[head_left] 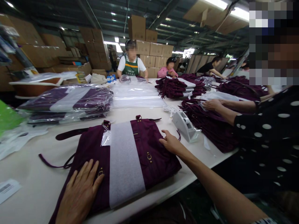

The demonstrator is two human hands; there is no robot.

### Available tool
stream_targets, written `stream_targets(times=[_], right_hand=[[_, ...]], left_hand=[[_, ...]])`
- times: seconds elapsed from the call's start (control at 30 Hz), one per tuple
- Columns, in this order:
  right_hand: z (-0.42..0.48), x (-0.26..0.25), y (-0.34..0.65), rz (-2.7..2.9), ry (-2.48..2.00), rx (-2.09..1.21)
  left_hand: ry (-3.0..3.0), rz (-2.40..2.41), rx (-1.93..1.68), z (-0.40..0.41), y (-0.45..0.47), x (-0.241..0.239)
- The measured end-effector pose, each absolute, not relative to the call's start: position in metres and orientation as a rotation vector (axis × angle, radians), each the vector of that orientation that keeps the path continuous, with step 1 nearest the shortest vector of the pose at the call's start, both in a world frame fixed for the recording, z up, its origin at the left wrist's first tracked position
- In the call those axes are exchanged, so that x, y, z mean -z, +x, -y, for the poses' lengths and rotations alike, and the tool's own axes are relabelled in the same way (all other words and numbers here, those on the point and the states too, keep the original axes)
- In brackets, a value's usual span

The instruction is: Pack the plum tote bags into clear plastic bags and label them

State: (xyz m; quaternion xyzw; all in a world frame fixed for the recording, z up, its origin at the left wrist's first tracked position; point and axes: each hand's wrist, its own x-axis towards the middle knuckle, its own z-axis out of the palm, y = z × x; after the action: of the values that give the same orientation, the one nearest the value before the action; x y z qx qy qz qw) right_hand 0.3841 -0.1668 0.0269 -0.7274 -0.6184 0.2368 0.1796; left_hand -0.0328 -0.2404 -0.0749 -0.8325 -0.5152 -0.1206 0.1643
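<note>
A dark purple fabric bag (90,149) with small brass buckles lies flat on the table in front of me. A wide white paper band (126,165) runs down its middle, and a white hang tag (106,138) hangs near its top. My left hand (80,188) lies flat on the bag's left side, fingers spread. At the right edge, my right hand (171,142) touches the bag with thumb and forefinger apart; its other fingers are partly hidden. Dark straps stick out at the left and top right. Just beyond my right hand stands a grey tape dispenser (187,126).
Plastic-wrapped purple bags (67,101) are stacked at the back left, beside clear plastic sheets (137,95). Purple bags (177,87) pile up at the right, where a co-worker's hand (212,105) rests. Another person (132,65) works across the table (28,165).
</note>
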Motion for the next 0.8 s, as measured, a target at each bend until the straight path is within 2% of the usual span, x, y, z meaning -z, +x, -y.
stream_targets(times=[0.1, 0.23, 0.4, 0.53, 0.63, 0.73, 0.8], right_hand=[[0.195, -0.012, 0.383, 1.793, -2.182, -0.45], [0.209, 0.012, 0.382, 1.714, -2.352, -0.439], [0.209, 0.022, 0.388, 1.666, -2.301, -0.402], [0.221, 0.029, 0.396, 1.757, -2.03, -0.061], [0.236, 0.036, 0.404, 1.959, -1.704, 0.146], [0.248, 0.04, 0.412, 2.209, -1.432, 0.176], [0.249, 0.04, 0.417, 2.35, -1.313, 0.082]], left_hand=[[-2.39, 1.519, 0.382, 0.243, -0.03, 0.07], [-2.391, 1.606, 0.438, 0.241, -0.029, 0.066], [-2.315, 1.651, 0.678, 0.247, -0.025, 0.056], [-2.017, 1.88, 0.73, 0.275, -0.026, 0.047], [-1.875, 2.127, 0.692, 0.296, -0.045, 0.061], [-1.844, 2.35, 0.692, 0.306, -0.072, 0.079], [-1.871, 2.472, 0.68, 0.308, -0.086, 0.083]])
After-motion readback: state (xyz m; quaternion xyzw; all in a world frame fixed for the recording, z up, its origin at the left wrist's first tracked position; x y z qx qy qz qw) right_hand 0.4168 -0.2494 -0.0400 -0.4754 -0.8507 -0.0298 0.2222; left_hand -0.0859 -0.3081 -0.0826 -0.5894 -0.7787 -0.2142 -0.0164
